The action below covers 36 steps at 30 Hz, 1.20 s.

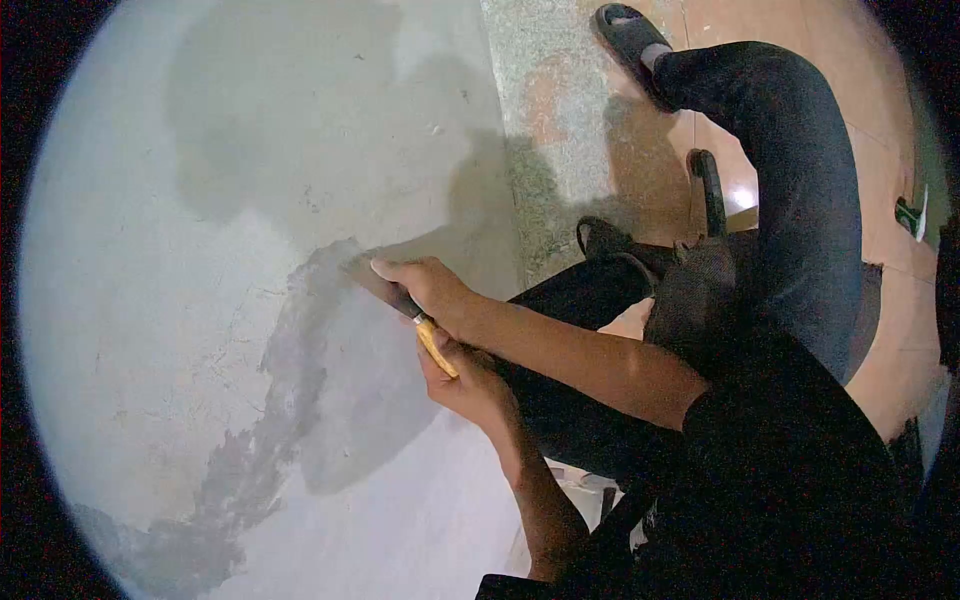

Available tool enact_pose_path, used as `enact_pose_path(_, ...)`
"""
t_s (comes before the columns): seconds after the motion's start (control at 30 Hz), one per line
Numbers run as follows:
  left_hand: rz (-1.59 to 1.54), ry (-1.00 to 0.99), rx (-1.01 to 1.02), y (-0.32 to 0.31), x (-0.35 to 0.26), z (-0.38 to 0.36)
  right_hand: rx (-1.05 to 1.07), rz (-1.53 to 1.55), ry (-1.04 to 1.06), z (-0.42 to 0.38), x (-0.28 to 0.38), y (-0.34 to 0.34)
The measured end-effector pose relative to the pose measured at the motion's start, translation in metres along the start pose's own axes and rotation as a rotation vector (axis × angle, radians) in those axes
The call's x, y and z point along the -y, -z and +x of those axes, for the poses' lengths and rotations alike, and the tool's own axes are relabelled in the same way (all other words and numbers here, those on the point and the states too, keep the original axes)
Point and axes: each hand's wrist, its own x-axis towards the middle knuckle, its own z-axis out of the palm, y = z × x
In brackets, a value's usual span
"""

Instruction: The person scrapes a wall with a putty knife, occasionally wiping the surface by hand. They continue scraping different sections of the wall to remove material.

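My left hand is closed around the yellow handle of a putty knife. My right hand grips its metal blade, with the thumb stretched toward the blade's front edge. That edge meets the pale wall surface, at the top of a darker grey, damp-looking smeared band. The band runs down toward the lower left, beside a smoother whitish area. The fingers behind the blade are partly hidden.
My bent legs in dark trousers and a black slipper rest at the right over orange floor tiles. A speckled grey strip borders the pale surface. A small green-and-white object lies at the far right.
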Motion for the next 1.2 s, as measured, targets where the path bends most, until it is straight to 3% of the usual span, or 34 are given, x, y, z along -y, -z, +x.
enact_pose_path(0.1,0.154,0.140,0.135,0.005,-0.016,0.012,0.088,-0.040,-0.053,0.009,0.014,0.006)
enact_pose_path(0.2,0.096,0.026,0.076,-0.005,-0.008,0.012,0.060,-0.116,-0.128,0.001,0.035,0.008)
enact_pose_path(0.27,-0.018,0.031,0.060,-0.008,-0.005,0.004,0.054,-0.119,0.029,0.009,0.000,0.007)
enact_pose_path(0.3,-0.034,0.041,0.047,-0.006,-0.003,0.006,0.012,-0.122,0.241,0.021,-0.018,0.003)
enact_pose_path(0.33,-0.044,0.050,0.026,-0.001,-0.002,0.007,0.014,-0.124,0.232,0.021,-0.015,0.007)
enact_pose_path(0.4,0.093,0.069,0.062,0.000,-0.009,0.010,0.161,-0.065,-0.158,0.013,0.017,0.013)
enact_pose_path(0.43,0.030,0.066,0.044,-0.003,-0.007,0.009,0.150,-0.115,-0.222,0.008,0.024,0.013)
enact_pose_path(0.47,-0.035,0.065,0.034,-0.007,-0.008,0.005,0.143,-0.112,-0.221,0.007,0.016,0.011)
enact_pose_path(0.53,-0.082,0.019,-0.005,-0.013,-0.021,0.002,0.044,-0.015,0.096,0.005,0.010,-0.006)
enact_pose_path(0.67,-0.019,0.014,0.070,-0.003,-0.009,0.011,0.153,-0.134,-0.133,0.008,0.028,0.005)
enact_pose_path(0.73,-0.076,-0.004,0.033,-0.010,-0.014,0.002,0.161,-0.130,-0.068,0.016,0.000,0.008)
enact_pose_path(0.8,-0.159,0.028,-0.010,-0.011,-0.009,-0.001,0.010,-0.181,0.210,0.016,-0.009,-0.003)
enact_pose_path(0.87,-0.105,0.124,0.033,-0.003,-0.013,0.001,0.073,-0.211,0.169,0.014,-0.002,0.003)
enact_pose_path(0.93,-0.083,0.040,0.071,0.001,0.000,0.011,0.191,-0.118,-0.064,0.018,0.016,0.005)
enact_pose_path(0.97,-0.081,0.018,0.048,-0.002,-0.003,0.007,0.126,-0.097,-0.108,0.009,0.022,0.002)
enact_pose_path(1.0,-0.085,-0.001,0.032,-0.005,-0.004,0.003,0.117,-0.094,-0.103,0.006,0.011,0.001)
enact_pose_path(1.07,-0.153,0.069,0.011,-0.003,-0.007,-0.001,0.000,-0.079,0.165,0.008,-0.008,-0.007)
enact_pose_path(1.1,-0.129,0.069,0.025,-0.001,-0.003,0.003,0.106,-0.157,0.089,0.005,-0.002,-0.001)
enact_pose_path(1.2,-0.071,-0.041,0.033,-0.001,-0.009,0.011,0.081,-0.123,-0.070,0.005,0.027,-0.005)
